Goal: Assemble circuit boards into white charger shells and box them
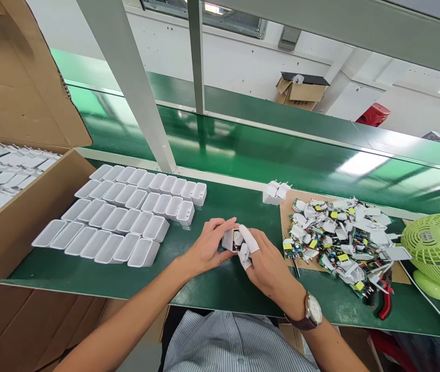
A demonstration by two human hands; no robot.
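Above the front part of the green bench, my left hand closes its thumb and fingers around a white plastic charger housing. A circuit board with a yellow part and a white piece shows at the housing's open end. My right hand, with white finger cots on its thumb and forefinger, pinches at the board on that side. The fingertips partly hide where board and housing meet. Rows of open white housings stand to the left. On the right lies a pile of circuit boards with white plug parts.
Assembled white chargers stand at the back. Red-handled pliers lie by the pile, near a green fan. A cardboard box with white parts takes up the left. A grey post rises behind the housings.
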